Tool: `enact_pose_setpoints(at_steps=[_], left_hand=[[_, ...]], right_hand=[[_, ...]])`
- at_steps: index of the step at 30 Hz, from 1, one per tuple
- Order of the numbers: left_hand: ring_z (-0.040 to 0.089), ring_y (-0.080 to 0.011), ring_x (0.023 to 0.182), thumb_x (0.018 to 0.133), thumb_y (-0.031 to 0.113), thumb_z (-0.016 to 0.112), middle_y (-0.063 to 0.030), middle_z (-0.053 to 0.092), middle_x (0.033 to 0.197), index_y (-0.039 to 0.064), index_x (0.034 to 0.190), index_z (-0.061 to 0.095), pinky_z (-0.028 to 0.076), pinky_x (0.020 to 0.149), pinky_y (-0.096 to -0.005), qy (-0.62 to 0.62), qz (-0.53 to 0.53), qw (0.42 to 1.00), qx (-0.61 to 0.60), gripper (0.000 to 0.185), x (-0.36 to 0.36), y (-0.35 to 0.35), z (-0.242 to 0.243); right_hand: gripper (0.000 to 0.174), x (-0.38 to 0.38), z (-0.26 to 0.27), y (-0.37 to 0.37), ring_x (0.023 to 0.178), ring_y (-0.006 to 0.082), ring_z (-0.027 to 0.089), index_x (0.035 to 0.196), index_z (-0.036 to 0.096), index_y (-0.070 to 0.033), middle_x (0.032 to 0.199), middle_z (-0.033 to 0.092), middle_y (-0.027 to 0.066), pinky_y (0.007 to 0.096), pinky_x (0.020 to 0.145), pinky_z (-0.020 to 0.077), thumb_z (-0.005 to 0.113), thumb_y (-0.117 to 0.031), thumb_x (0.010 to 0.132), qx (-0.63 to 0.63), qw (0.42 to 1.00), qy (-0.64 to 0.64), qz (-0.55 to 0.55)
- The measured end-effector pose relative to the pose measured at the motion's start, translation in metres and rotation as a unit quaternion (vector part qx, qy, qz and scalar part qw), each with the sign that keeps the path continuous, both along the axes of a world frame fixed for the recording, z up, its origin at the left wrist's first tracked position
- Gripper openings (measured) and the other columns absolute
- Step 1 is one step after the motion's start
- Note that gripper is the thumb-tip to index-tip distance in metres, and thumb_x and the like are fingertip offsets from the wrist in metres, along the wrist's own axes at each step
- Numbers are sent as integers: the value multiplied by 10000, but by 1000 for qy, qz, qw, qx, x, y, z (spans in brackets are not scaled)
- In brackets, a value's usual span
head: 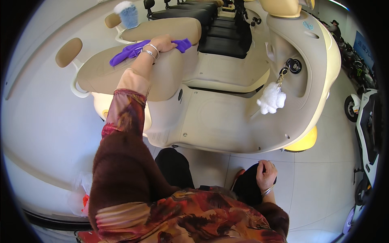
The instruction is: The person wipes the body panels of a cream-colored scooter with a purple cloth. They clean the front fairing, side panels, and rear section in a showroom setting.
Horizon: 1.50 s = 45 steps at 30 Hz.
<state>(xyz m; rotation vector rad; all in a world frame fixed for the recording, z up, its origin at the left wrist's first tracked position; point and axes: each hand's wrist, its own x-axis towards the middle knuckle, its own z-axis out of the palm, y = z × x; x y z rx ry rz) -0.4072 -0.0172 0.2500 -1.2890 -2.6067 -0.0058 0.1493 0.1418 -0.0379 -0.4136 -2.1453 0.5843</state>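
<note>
My left hand [164,43] grips a purple cloth [129,53] against the far edge of a beige scooter seat [161,76]. The cloth spreads on both sides of the hand, one end trailing toward the seat's rear. Down by my knee, my right hand [266,173] rests with its fingers curled in, and I see nothing in it. In front of me stands the cream scooter, side-on, with its flat footboard [212,118] and front panel [313,70]. A white plush key charm [271,98] hangs from the key at the ignition lock [293,66].
A second beige scooter seat [164,29] is close behind the first. A blue-and-white fluffy item [128,15] sits by its backrest. Black-seated scooters [226,47] line up farther back. A white scooter [366,133] stands at right; a plastic bag [80,194] lies at lower left.
</note>
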Motion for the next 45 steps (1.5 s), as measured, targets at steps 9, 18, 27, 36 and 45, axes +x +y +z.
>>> enact_pose_setpoints(at_steps=[9,18,27,36,45], left_hand=[[624,-277,1058,879,251,561,-36,717,1014,178,1033,752,372,966,-604,411,6,888,-207,256,93,40,-102],[670,-360,903,900,230,608,-211,704,937,-34,1021,690,511,868,-426,-239,-63,964,-93,301,182,-83,-319],[639,-272,1042,921,329,648,-192,686,1090,-44,1184,624,475,941,-377,0,24,855,518,457,188,-111,-85],[645,-298,869,846,146,558,-86,691,915,156,952,711,486,758,-460,311,-11,950,-7,186,109,-13,-34],[670,-234,980,888,207,551,-75,724,984,129,932,739,460,911,-360,288,3,953,-94,208,94,27,-238]], right_hand=[[34,-26,-4,-9,630,330,583,798,623,-45,693,599,116,419,591,464,648,-42,821,52,998,-28,13],[31,5,-2,-2,637,321,568,796,622,-33,684,576,115,421,601,457,639,-18,817,19,1000,-21,0],[29,-5,-6,4,643,321,571,821,617,-38,700,584,119,414,597,454,645,-30,825,20,999,-28,5],[27,-10,-1,-3,646,302,590,830,627,-28,707,607,109,386,598,467,648,-13,825,2,1000,-19,14],[36,-9,1,-3,617,297,580,823,629,-25,688,595,111,381,587,463,653,1,814,-23,999,-5,29]])
